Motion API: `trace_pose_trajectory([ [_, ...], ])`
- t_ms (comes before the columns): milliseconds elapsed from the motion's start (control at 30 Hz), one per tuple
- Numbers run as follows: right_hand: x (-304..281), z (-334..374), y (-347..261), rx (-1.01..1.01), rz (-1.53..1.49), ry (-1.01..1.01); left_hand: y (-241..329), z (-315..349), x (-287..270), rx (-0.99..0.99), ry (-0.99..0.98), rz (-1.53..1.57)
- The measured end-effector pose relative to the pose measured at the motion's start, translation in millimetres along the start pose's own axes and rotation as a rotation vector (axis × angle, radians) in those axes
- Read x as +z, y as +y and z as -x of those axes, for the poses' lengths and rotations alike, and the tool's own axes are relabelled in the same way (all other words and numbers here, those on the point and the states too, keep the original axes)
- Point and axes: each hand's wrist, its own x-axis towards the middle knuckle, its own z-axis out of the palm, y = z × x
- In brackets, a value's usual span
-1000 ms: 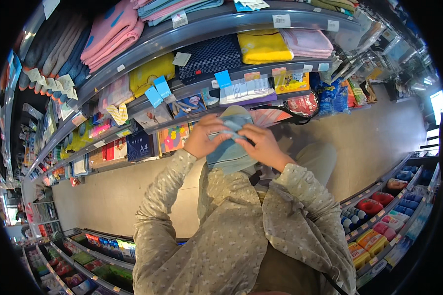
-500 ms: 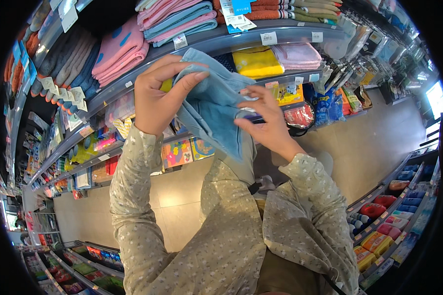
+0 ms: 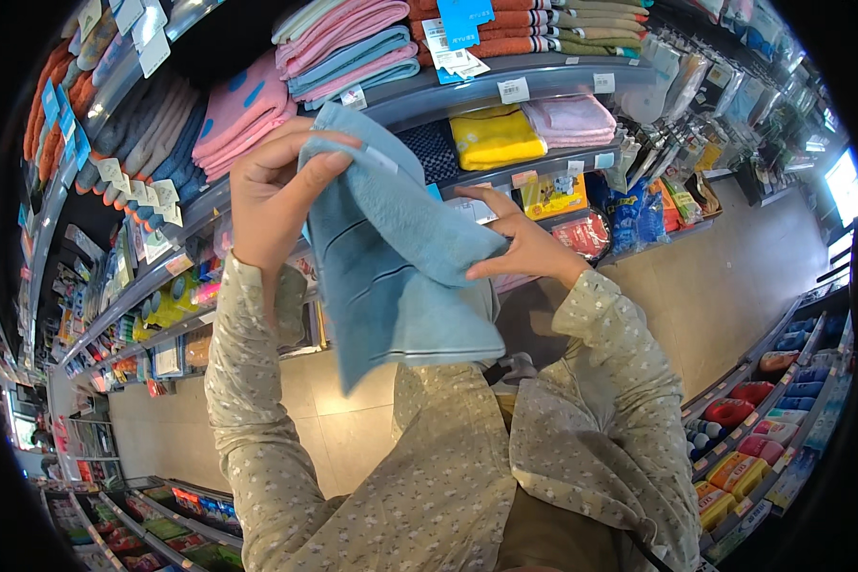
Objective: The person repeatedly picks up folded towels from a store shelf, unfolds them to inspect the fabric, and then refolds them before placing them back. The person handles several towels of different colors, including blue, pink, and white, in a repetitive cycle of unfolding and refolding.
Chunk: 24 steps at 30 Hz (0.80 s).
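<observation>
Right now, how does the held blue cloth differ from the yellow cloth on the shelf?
The blue cloth hangs loosely draped; the yellow cloth lies folded. The left hand grips the blue cloth near its top; no hand touches the yellow cloth. Both are fabric.

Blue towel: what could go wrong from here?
The blue towel could slip: the left hand pinches its upper part, while the right hand looks open rather than closed on it. Its lower edge hangs free, so the cloth might twist or bunch up.
</observation>
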Motion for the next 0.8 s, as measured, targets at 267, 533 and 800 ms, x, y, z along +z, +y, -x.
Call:
trace_pose_trajectory([
  [267,-16.2,-38.8,-54.4,-0.241,-0.014,-0.114,18.8,-1.9,-24.0,0.06,-0.315,0.043],
  [533,13.7,-25.9,-56.7,0.037,-0.577,-0.539,18.8,3.6,-40.6,0.042,-0.259,0.046],
  [800,-28.6,17.4,-28.1,0.258,-0.118,-0.199,0.1,11.5,-53.6,-0.119,0.016,-0.176],
])
